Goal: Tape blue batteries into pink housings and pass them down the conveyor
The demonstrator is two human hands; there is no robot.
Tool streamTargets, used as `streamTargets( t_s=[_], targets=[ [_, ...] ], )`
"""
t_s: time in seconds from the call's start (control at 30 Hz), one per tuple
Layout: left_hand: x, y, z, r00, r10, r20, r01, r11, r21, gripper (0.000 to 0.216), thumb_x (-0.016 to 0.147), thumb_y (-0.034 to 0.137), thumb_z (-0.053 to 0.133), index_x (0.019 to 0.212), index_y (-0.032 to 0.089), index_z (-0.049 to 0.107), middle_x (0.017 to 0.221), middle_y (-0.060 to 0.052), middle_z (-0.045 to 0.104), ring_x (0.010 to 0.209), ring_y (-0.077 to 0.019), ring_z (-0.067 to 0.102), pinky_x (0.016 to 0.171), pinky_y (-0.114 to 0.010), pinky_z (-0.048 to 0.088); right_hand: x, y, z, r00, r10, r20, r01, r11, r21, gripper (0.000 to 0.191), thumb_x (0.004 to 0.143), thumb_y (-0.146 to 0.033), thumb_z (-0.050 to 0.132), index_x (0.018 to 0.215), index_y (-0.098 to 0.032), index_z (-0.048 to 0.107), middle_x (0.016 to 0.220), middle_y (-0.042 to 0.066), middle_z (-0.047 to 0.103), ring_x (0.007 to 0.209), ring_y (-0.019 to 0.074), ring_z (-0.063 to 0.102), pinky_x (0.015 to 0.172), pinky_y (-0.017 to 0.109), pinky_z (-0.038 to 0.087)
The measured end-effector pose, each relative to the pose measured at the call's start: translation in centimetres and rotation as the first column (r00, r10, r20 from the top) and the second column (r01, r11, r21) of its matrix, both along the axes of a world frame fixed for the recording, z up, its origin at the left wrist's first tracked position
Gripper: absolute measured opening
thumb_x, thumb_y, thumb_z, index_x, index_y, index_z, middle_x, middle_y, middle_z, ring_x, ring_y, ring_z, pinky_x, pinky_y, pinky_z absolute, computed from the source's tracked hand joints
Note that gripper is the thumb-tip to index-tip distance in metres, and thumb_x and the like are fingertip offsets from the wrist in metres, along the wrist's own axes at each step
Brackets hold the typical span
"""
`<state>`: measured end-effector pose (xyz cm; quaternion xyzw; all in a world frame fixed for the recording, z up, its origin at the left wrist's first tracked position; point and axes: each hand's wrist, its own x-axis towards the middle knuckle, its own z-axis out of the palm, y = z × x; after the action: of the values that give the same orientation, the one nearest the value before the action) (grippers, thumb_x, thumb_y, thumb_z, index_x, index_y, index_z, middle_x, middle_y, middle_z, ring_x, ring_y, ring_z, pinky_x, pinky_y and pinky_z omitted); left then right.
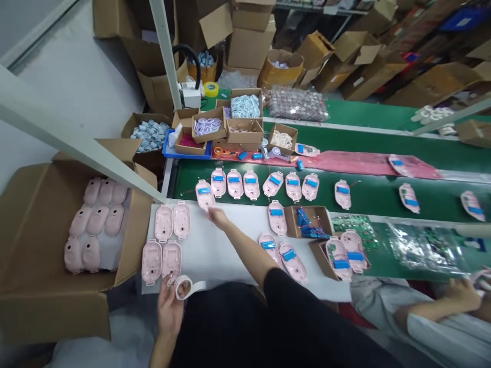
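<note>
- Pink plastic shell [204, 197], one, with one blue battery [204, 191] across it: grasped at its near end by the right hand [218, 217], directly beyond the fingertips, over the border between the white-covered desk [226, 245] and the green surface [368, 184].
- One roll of white tape [191, 292], in the grip of the left hand [169, 309], fingers closed round its side; a loose strip trails to the right. The pink shell is well apart from this hand, farther forward.
- Four shells without batteries [163, 223], in two rows of two, on the desk's left part, just beyond the left hand.
- Six battery-fitted shells [251, 185] lined up on the green surface, the nearest just beside the held one; three more [342, 194] spaced out to the right.
- Two battery-fitted shells [399, 164] on a pink strip [353, 159].
- Three battery-fitted shells [277, 217] on the desk, right of the right hand.
- Two more [355, 250] over a small box at the desk's right end.
- One small carton of blue batteries [309, 232], too jumbled to count.
- Eight pink shells [97, 220] visible inside one large carton [34, 230], far left.
- One co-worker's hand [462, 294], far right.
</note>
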<state>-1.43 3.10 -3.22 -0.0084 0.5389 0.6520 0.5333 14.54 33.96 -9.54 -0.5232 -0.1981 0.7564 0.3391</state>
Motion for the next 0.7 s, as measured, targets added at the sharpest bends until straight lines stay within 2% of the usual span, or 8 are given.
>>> streamTargets(
  t_s=[0.13, 0.27, 0.33, 0.43, 0.5, 0.57, 0.63, 0.7],
  targets=[
    [0.4, -1.7, 0.2, 0.996, 0.059, -0.066, -0.062, 0.997, -0.045, 0.045, 0.072, 0.031, 0.086, 0.115, 0.026, 0.072, 0.07, 0.003, 0.061, 0.068, -0.0143, 0.06, 0.088, -0.04, 0.057, -6.4, 8.3, -0.6, 1.0, -0.023, 0.016, 0.023, 1.0, -0.01, 0.02, 0.105, -0.016, 0.048, 0.087, -0.014, 0.058, 0.068, -0.001, 0.065, 0.056, 0.0069, 0.051, 0.056, 0.018, 0.04],
    [0.9, -1.1, 0.5, 0.993, 0.018, -0.115, -0.026, 0.997, -0.069, 0.043, 0.071, 0.03, 0.086, 0.111, 0.027, 0.071, 0.07, 0.004, 0.06, 0.07, -0.0141, 0.059, 0.088, -0.037, 0.055, -6.7, 7.4, -2.0, 0.998, -0.046, 0.045, 0.047, 0.998, -0.028, 0.022, 0.108, -0.026, 0.049, 0.093, -0.014, 0.061, 0.071, -0.001, 0.067, 0.057, 0.0078, 0.053, 0.057, 0.018, 0.042],
    [1.1, 0.1, 0.4, 0.994, -0.04, -0.104, 0.035, 0.998, -0.045, 0.041, 0.07, 0.03, 0.086, 0.109, 0.027, 0.071, 0.069, 0.005, 0.059, 0.07, -0.0136, 0.058, 0.09, -0.037, 0.054, -4.3, 3.4, -2.6, 0.997, -0.045, 0.07, 0.047, 0.999, -0.022, 0.022, 0.103, -0.029, 0.059, 0.089, -0.014, 0.064, 0.07, -0.001, 0.067, 0.058, 0.0088, 0.053, 0.056, 0.018, 0.041],
    [1.6, 2.5, -0.2, 0.979, -0.188, -0.077, 0.184, 0.981, -0.055, 0.044, 0.07, 0.032, 0.087, 0.111, 0.026, 0.07, 0.078, 0.002, 0.065, 0.078, -0.0169, 0.064, 0.091, -0.038, 0.053, 1.5, -6.3, -2.6, 0.996, -0.01, 0.088, 0.01, 1.0, 0.0, 0.023, 0.096, -0.032, 0.071, 0.083, -0.013, 0.067, 0.076, 0.002, 0.07, 0.063, 0.01, 0.055, 0.058, 0.019, 0.04],
    [2.6, 4.2, -0.5, 0.944, -0.329, -0.035, 0.327, 0.943, -0.062, 0.05, 0.071, 0.033, 0.088, 0.116, 0.026, 0.068, 0.084, -0.001, 0.069, 0.085, -0.0203, 0.067, 0.092, -0.04, 0.053, 5.7, -13.7, -2.0, 0.99, 0.135, -0.042, -0.133, 0.99, 0.048, 0.03, 0.095, -0.046, 0.07, 0.103, -0.017, 0.071, 0.104, 0.005, 0.075, 0.078, 0.0123, 0.063, 0.066, 0.02, 0.044],
    [4.3, 6.1, -0.3, 0.876, -0.481, 0.039, 0.482, 0.876, -0.03, 0.054, 0.072, 0.032, 0.088, 0.121, 0.026, 0.066, 0.087, -0.002, 0.069, 0.085, -0.0208, 0.067, 0.091, -0.04, 0.053, 9.2, -20.2, -0.7, 0.969, 0.18, -0.169, -0.168, 0.982, 0.081, 0.05, 0.085, -0.054, 0.078, 0.121, -0.021, 0.067, 0.114, 0.007, 0.073, 0.09, 0.0159, 0.066, 0.073, 0.024, 0.047],
    [6.7, 8.0, 0.4, 0.789, -0.605, 0.112, 0.605, 0.795, 0.033, 0.054, 0.073, 0.029, 0.087, 0.122, 0.026, 0.065, 0.085, -0.001, 0.068, 0.081, -0.0192, 0.065, 0.088, -0.04, 0.053, 12.0, -24.6, 1.5, 0.929, 0.282, -0.238, -0.252, 0.956, 0.148, 0.063, 0.074, -0.056, 0.087, 0.122, -0.021, 0.067, 0.099, 0.006, 0.074, 0.086, 0.0176, 0.066, 0.075, 0.027, 0.047],
    [9.3, 9.8, 1.4, 0.715, -0.681, 0.156, 0.674, 0.731, 0.101, 0.053, 0.073, 0.027, 0.086, 0.121, 0.026, 0.065, 0.079, 0.001, 0.064, 0.079, -0.0182, 0.063, 0.089, -0.04, 0.052, 14.3, -26.9, 4.0, 0.92, 0.326, -0.215, -0.285, 0.937, 0.202, 0.056, 0.071, -0.059, 0.088, 0.105, -0.018, 0.071, 0.076, 0.001, 0.066, 0.071, 0.0155, 0.06, 0.071, 0.027, 0.046]
  ],
)
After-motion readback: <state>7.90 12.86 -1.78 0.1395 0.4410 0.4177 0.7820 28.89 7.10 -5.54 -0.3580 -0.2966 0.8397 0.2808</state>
